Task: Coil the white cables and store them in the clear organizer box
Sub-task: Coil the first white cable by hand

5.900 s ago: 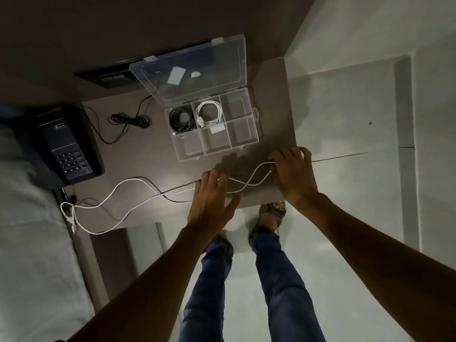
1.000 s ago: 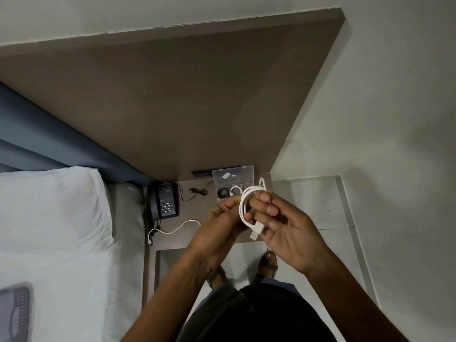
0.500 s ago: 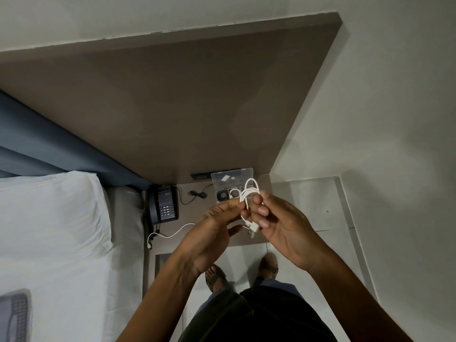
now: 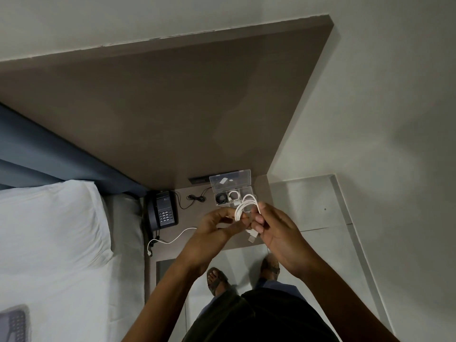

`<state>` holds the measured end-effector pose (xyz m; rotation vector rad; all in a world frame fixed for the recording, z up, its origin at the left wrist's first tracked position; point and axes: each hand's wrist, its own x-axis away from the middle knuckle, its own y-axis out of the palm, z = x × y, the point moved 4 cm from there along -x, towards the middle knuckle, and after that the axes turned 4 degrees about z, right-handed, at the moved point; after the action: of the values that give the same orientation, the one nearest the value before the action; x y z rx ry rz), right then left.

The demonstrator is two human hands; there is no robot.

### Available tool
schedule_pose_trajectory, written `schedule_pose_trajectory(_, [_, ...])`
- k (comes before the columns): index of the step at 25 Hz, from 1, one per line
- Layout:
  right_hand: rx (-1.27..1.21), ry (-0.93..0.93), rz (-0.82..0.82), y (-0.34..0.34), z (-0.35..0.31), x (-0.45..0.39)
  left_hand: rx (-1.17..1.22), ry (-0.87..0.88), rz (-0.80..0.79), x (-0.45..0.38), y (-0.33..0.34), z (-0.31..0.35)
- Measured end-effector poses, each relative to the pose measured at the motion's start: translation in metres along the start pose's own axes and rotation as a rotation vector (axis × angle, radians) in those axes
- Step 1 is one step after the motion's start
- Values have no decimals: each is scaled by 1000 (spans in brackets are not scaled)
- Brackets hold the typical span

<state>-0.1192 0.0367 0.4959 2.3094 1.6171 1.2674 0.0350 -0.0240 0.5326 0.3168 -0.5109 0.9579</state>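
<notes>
**Coiled cable pinched in mid-air**

Pinched between right hand (image 4: 274, 230) and left hand (image 4: 217, 228), fingers clamped on a white cable (image 4: 244, 206). Loops arching upward, plug hanging down. Held above the nightstand's (image 4: 261, 188) front edge. Behind: clear organizer box (image 4: 232, 191), lid open, at the back right corner. Left: second white cable (image 4: 172, 239), black telephone (image 4: 161, 211).

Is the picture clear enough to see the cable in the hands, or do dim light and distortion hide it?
Head view: dim, wide-angle bent at edges; the white cable shows clearly between left hand and right hand; box is small, contents hard to read.
</notes>
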Motion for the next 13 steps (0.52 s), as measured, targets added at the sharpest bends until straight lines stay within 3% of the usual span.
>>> schedule_pose_trajectory(6, [14, 51, 213, -11, 21, 0, -318, 145, 92, 0, -16, -13])
schedule_pose_trajectory(11, [-104, 47, 227, 10, 29, 5, -39, -114, 36, 0, -18, -27])
schedule_pose_trajectory(13, [-94, 29, 220, 20, 30, 7, -56, -113, 74, 2, -21, -30])
